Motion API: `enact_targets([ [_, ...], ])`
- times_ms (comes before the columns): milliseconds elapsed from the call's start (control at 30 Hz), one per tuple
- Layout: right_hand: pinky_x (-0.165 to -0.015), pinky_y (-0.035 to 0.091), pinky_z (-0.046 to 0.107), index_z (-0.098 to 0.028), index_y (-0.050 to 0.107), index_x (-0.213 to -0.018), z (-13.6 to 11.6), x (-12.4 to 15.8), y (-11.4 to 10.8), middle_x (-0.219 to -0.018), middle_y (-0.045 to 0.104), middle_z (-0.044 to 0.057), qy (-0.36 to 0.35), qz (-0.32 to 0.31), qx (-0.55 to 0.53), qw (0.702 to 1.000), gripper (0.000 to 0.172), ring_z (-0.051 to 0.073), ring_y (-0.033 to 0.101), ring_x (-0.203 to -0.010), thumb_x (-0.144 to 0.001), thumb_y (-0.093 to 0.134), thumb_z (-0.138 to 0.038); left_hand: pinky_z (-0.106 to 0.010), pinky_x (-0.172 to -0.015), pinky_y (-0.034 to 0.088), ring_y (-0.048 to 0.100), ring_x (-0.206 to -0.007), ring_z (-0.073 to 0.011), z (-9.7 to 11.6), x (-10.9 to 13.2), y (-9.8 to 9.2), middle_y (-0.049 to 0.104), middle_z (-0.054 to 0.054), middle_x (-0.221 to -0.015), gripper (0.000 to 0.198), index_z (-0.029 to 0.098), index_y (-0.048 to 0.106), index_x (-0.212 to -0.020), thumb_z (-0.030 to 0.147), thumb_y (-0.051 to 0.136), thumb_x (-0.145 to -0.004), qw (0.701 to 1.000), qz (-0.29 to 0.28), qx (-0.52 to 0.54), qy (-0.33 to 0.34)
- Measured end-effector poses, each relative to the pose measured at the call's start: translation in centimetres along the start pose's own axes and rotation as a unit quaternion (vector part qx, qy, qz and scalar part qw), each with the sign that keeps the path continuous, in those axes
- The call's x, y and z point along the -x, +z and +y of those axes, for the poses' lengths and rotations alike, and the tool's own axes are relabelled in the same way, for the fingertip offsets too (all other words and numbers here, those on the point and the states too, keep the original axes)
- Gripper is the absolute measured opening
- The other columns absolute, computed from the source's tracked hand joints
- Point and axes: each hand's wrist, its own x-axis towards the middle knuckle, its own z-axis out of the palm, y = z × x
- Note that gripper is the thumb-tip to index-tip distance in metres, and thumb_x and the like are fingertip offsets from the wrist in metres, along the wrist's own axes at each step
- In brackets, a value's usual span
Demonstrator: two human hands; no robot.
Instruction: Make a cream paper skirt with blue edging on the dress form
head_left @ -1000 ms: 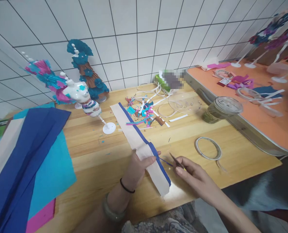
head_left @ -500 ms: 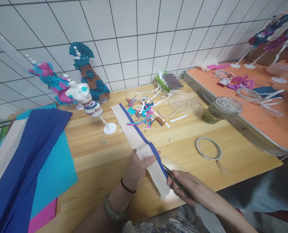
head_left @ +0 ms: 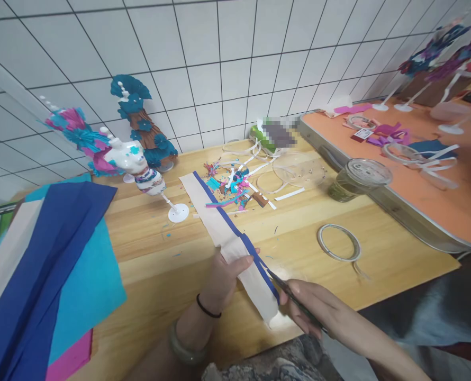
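A long strip of pale paper (head_left: 212, 219) with a blue paper edge (head_left: 231, 225) lies slanting across the table, its near end raised off the wood. My left hand (head_left: 229, 270) pinches this strip, thumb on top and fingers underneath. In my right hand (head_left: 310, 304) is a pair of dark scissors (head_left: 285, 288). Their tips point up and left and lie at the blue edge, just beyond my left thumb. A thin blue sliver stands slightly off that edge near the tips. The scissor handles are mostly hidden in my fingers.
Paper scraps (head_left: 235, 185) lie beyond the strip. A white figurine (head_left: 130, 154) and a teal-and-brown one (head_left: 142, 127) stand back left. Folded coloured paper (head_left: 80, 227) covers the left side. At right are a wire coil (head_left: 339, 242), a lidded cup (head_left: 360, 180) and an orange-topped table (head_left: 429, 196).
The scissors have shifted a little to the right of the blue edge, and a thin blue sliver now shows at their tips. My left hand keeps its pinch. The whole view has shifted slightly.
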Motion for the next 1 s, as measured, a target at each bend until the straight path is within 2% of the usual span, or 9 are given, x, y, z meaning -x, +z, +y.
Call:
enact_targets([
  [200, -0.047, 0.03, 0.021, -0.016, 0.054, -0.081, 0.7, -1.8, 0.8, -0.051, 0.042, -0.005, -0.016, 0.006, 0.011, 1.0, 0.047, 0.008, 0.034, -0.046, -0.095, 0.025, -0.05, -0.033, -0.071, 0.052, 0.064, -0.073, -0.0182, -0.1, 0.0, -0.2, 0.072, -0.006, -0.086, 0.04, 0.013, 0.065, -0.092, 0.022, 0.08, -0.056, 1.0, -0.014, -0.006, -0.001],
  [400, -0.043, 0.032, 0.02, -0.016, 0.052, -0.08, 0.3, -2.5, 1.7, -0.051, 0.046, -0.005, -0.01, 0.024, -0.048, 0.998, 0.048, 0.007, 0.039, -0.043, -0.093, 0.028, -0.055, -0.031, -0.065, 0.051, 0.062, -0.068, -0.017, -0.5, -0.1, -0.5, 0.072, -0.007, -0.086, 0.037, 0.013, 0.067, -0.09, 0.026, 0.08, -0.058, 1.0, -0.02, -0.016, 0.004],
  [600, -0.042, 0.031, 0.019, -0.016, 0.051, -0.084, -0.4, -2.8, 2.3, -0.051, 0.048, -0.005, 0.007, 0.046, -0.07, 0.996, 0.048, 0.006, 0.037, -0.04, -0.091, 0.028, -0.058, -0.029, -0.061, 0.05, 0.06, -0.061, -0.0151, -1.2, -0.2, -1.1, 0.07, -0.006, -0.074, 0.03, 0.012, 0.069, -0.09, 0.03, 0.075, -0.066, 0.997, -0.059, -0.052, 0.024],
  [800, -0.043, 0.033, 0.021, -0.017, 0.05, -0.084, -0.2, -3.2, 2.7, -0.05, 0.045, -0.005, -0.017, 0.067, -0.034, 0.997, 0.047, 0.009, 0.04, -0.043, -0.091, 0.027, -0.058, -0.028, -0.069, 0.05, 0.063, -0.072, -0.0172, -1.6, -0.4, -1.4, 0.071, -0.006, -0.081, 0.028, 0.014, 0.07, -0.09, 0.029, 0.074, -0.066, 0.995, -0.035, -0.085, 0.045],
  [1000, -0.045, 0.032, 0.021, -0.018, 0.051, -0.083, 0.2, -3.6, 3.1, -0.048, 0.043, -0.006, -0.032, 0.083, -0.015, 0.996, 0.046, 0.009, 0.037, -0.042, -0.093, 0.025, -0.055, -0.027, -0.068, 0.048, 0.062, -0.072, -0.0166, -1.4, -0.3, -1.1, 0.07, -0.004, -0.08, 0.027, 0.014, 0.068, -0.088, 0.03, 0.074, -0.066, 0.992, -0.027, -0.112, 0.043],
])
